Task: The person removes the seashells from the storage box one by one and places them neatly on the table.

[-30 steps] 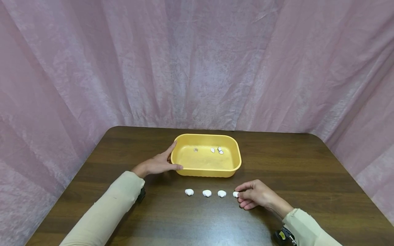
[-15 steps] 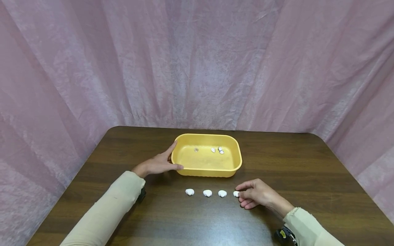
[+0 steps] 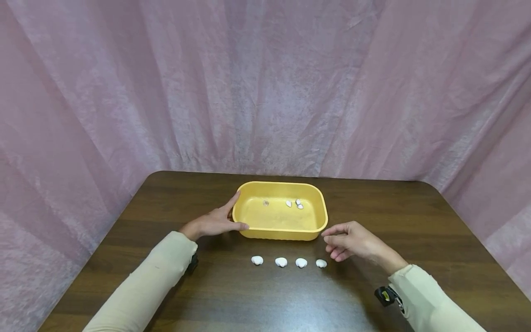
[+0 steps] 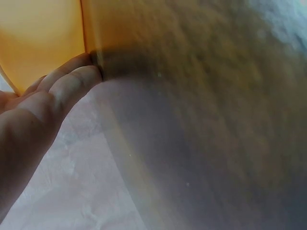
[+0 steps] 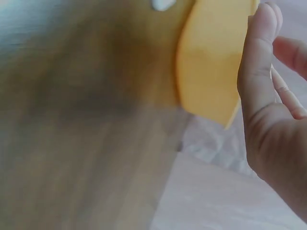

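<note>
My left hand (image 3: 216, 221) holds the left end of a yellow plastic tub (image 3: 280, 234), thumb on the front corner and fingers toward the back. In the left wrist view, bent fingers (image 4: 72, 84) lie against the tub's wall (image 4: 41, 28). My right hand (image 3: 352, 240) is raised just off the tub's front right corner, its fingers loosely bent with nothing between them. Several white ribbed seashells lie in a row before the tub, from the leftmost seashell (image 3: 257, 260) to the rightmost seashell (image 3: 321, 263), which is nearest my right hand.
Inside the tub lie small shells: a pale shell (image 3: 266, 203) at left, a white shell (image 3: 288, 203), and a pair close together at right. All stands on a dark brown wooden table (image 3: 386, 207). Behind it hangs a pink curtain (image 3: 265, 92).
My right hand has let go of the rightmost seashell, leaving it on the table, and has moved up and away toward the tub's right corner. The left hand stays on the tub.
</note>
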### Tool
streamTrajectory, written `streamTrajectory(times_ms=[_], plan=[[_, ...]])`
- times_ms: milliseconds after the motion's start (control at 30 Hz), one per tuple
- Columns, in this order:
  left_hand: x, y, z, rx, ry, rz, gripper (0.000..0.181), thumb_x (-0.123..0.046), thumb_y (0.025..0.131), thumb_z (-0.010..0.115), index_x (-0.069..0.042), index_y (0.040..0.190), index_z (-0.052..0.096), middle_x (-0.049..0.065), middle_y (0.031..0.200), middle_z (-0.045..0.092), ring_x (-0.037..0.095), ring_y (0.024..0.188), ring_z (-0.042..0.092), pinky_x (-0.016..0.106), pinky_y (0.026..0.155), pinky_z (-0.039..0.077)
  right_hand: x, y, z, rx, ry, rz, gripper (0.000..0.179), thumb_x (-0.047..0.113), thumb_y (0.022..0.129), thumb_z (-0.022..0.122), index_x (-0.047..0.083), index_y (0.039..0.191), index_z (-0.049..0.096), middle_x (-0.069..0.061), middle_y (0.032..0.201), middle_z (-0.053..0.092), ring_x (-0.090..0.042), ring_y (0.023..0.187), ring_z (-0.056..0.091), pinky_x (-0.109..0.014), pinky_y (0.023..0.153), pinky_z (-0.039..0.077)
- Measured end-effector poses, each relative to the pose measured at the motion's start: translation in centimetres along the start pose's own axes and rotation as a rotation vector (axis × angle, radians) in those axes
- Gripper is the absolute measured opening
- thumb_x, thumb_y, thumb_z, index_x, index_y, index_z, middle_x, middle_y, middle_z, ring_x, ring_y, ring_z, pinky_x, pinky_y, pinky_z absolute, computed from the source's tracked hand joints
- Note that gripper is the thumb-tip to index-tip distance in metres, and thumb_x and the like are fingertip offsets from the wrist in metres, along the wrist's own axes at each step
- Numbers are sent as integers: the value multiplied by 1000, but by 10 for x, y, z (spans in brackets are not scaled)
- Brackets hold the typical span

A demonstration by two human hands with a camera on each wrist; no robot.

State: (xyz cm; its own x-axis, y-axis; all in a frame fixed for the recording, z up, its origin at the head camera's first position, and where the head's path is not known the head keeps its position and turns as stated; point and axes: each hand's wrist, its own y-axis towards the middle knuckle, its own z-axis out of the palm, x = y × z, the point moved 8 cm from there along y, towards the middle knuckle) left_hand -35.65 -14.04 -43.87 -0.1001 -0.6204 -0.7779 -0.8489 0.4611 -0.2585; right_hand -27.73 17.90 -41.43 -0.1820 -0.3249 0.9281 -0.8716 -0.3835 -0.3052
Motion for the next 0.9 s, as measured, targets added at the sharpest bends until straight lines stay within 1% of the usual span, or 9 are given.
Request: streamTrajectory(times_ms=[167, 400, 533, 733, 900], plan=[[0, 1, 2, 12, -18, 6, 115, -53, 82, 76, -32, 161, -5, 8, 131, 61, 22, 121, 51, 51, 105, 33, 22, 13, 2, -2, -27, -14, 35, 6, 98, 61, -17, 124, 56, -10, 81, 68, -14, 65, 64, -31, 63, 56], [3, 0, 2, 6, -19, -8, 115, -54, 82, 76, -33, 161, -4, 7, 130, 61, 22, 121, 51, 52, 106, 32, 44, 41, 7, -8, -71, -20, 26, 3, 98, 60, -14, 118, 62, -10, 78, 68, -12, 62, 64, -28, 61, 55], [1, -1, 2, 6, -18, 2, 115, -52, 82, 76, -32, 161, -4, 5, 123, 64, 21, 117, 53, 50, 105, 34, 53, 56, 11, -9, -114, -17, 28, 6, 98, 60, -13, 119, 62, -12, 79, 69, -12, 62, 64, -29, 61, 56], [-1, 0, 2, 10, -24, 10, 115, -53, 83, 76, -31, 161, -5, 7, 129, 62, 20, 119, 53, 50, 105, 34, 64, 74, 21, 2, -157, -15, 30, 9, 99, 61, -12, 121, 62, -13, 82, 70, -12, 63, 65, -32, 64, 57], [-1, 0, 0, 3, -42, 12, 115, -51, 83, 77, -31, 161, -4, 9, 130, 61, 21, 121, 53, 50, 106, 34, 69, 89, 28, -3, -173, -14, 30, 9, 100, 60, -11, 123, 62, -20, 90, 71, -14, 66, 66, -35, 68, 58]])
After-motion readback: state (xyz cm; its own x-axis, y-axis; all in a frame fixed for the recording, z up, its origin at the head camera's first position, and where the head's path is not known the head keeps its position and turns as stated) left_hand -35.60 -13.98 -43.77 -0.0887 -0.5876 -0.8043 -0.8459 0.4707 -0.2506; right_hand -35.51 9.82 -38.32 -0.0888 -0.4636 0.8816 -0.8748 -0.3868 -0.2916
